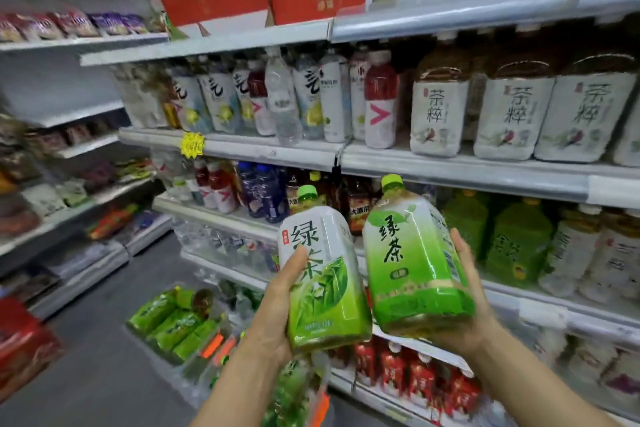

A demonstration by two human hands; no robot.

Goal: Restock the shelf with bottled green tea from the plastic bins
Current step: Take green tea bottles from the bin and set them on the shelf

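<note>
1. Two bottles of green tea are held up in front of the shelving: the left bottle [323, 279], with a white-and-green label, and the right bottle [417, 258], greener all over. Both tilt slightly and stand close beside each other, caps up.
2. Each hand is clamped on its own bottle. The left hand [277, 308] wraps the lower part with the thumb across the label; the right hand [467, 298] cups the base and side from below.
3. Just behind the right bottle, the green tea row [498, 236] on the middle shelf [540, 305] shows similar green bottles, which looks like the destination.
4. Down on the floor, the plastic bin [180, 326] holds more green packs lying on their sides; a second bin nearer the person is blurred.
5. I judge the step to be carrying bottles from bin to shelf. Next, each bottle needs to be brought upright, passed under the upper shelf's edge [485, 172], and stood with its matching kind, label forward, without knocking neighbours.
</note>
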